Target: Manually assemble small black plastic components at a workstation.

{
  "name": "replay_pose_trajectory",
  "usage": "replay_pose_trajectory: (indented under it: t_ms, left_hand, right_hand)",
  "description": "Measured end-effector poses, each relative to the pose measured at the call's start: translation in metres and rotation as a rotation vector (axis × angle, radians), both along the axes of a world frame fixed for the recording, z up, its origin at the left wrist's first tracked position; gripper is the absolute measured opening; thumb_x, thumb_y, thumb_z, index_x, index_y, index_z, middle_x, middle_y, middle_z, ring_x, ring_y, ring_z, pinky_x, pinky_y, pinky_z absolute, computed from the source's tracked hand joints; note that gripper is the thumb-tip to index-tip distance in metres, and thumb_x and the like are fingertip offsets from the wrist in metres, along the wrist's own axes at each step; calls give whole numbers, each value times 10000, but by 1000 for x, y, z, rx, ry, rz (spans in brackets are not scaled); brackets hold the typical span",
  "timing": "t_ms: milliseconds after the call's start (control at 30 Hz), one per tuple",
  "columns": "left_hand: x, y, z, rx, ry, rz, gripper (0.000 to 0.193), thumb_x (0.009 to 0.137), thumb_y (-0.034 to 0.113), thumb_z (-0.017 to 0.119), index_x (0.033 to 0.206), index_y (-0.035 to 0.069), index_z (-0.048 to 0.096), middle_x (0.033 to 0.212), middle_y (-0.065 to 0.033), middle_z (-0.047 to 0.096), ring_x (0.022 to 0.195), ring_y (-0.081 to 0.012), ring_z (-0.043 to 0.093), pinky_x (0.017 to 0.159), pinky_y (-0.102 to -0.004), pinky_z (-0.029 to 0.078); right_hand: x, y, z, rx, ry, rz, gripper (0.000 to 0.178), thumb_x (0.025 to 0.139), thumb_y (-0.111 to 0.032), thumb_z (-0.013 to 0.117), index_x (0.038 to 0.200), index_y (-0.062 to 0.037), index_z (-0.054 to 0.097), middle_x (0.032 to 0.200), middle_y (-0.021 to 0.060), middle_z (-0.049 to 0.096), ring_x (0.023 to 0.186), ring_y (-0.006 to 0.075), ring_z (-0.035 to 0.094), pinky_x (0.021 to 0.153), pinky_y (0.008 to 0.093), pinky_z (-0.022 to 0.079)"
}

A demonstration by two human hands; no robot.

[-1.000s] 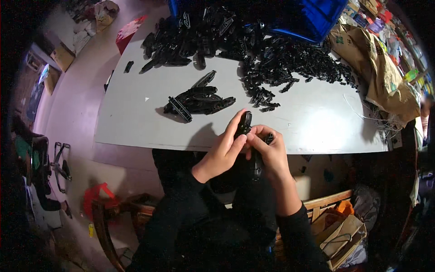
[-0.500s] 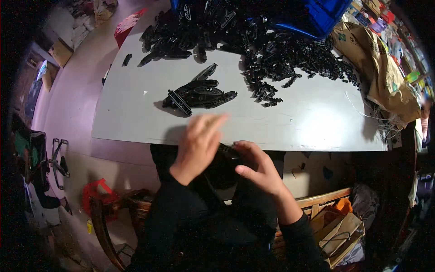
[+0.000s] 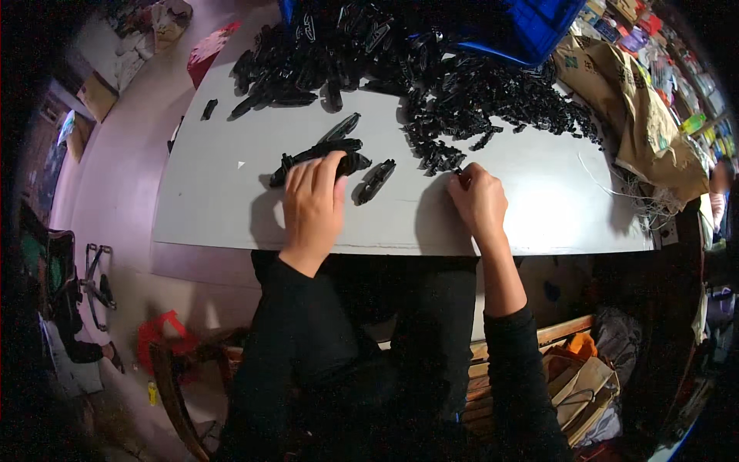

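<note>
My left hand [image 3: 314,202] reaches over a small group of long black plastic parts [image 3: 339,145], its fingers curled down on one of them, mostly hidden beneath the hand. Just to the right of the group, a single long black part [image 3: 376,182] lies slanted on the white table [image 3: 223,200]. At the near tip of a spread of small black plastic clips [image 3: 443,158], my right hand [image 3: 479,202] is closed in a pinch. A bit of black shows at its fingertips, seemingly one of the small clips.
A big heap of black parts [image 3: 308,69] covers the table's far side, with a blue crate [image 3: 539,35] behind. Brown sacking [image 3: 627,108] and loose white strings [image 3: 643,202] lie at the right edge. A wooden chair [image 3: 173,385] stands below, left of my legs.
Both hands have moved forward from the table's near edge: the left onto the long parts, the right out to the small clips. One long part now lies apart from the group.
</note>
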State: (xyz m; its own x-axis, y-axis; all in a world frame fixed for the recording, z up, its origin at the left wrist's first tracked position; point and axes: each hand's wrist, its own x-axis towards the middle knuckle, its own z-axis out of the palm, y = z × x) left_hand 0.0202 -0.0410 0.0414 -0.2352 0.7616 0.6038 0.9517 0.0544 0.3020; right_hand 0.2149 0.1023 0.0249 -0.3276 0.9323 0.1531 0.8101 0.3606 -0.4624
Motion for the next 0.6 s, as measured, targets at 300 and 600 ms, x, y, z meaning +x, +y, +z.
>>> replay_pose_trajectory:
  t_ms: [300,600]
  left_hand:
    - [47,-15,-12,-53,-1434,-508,340,955,169,383,1261,42,311,844,-33,458,592,-56,382,520,-188,350]
    - [66,-21,-10,-97,-1670,-530,361,961,152,366,1305,60,302,823,-7,445,602,-44,359,518,-171,327]
  right_hand:
    - [13,-14,-2,-179,297,330,123,739,-126,603,734,-13,554,626,96,590,534,154,558,497,283,431]
    - [20,-62,16,-952,965,335,102,811,-121,600,798,-38,543,655,30,574,476,61,467,432,175,323]
